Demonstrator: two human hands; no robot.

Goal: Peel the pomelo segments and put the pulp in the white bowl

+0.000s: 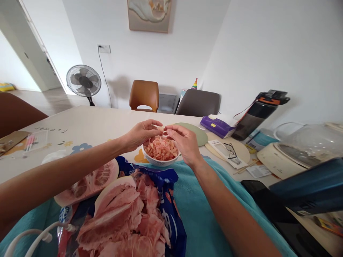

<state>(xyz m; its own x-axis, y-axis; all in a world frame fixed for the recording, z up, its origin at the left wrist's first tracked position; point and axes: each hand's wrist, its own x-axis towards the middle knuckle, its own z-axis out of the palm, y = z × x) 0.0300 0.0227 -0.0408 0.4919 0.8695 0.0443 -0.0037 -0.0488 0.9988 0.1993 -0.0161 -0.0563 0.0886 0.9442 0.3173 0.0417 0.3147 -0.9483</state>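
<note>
Both hands meet above a white bowl heaped with loose pink pomelo pulp. My left hand and my right hand pinch a small pale piece of pomelo pulp between their fingertips, just over the heap. Closer to me, a blue plastic bag lies spread out with torn pink pomelo peel and membrane on it. A thick pomelo rind with pink inside sits to the left, partly behind my left forearm.
A teal towel lies under the bag. To the right are eyeglasses, a purple tissue pack, a dark tilted bottle, a blue flask and a black phone-like slab. Chairs and a fan stand beyond the table.
</note>
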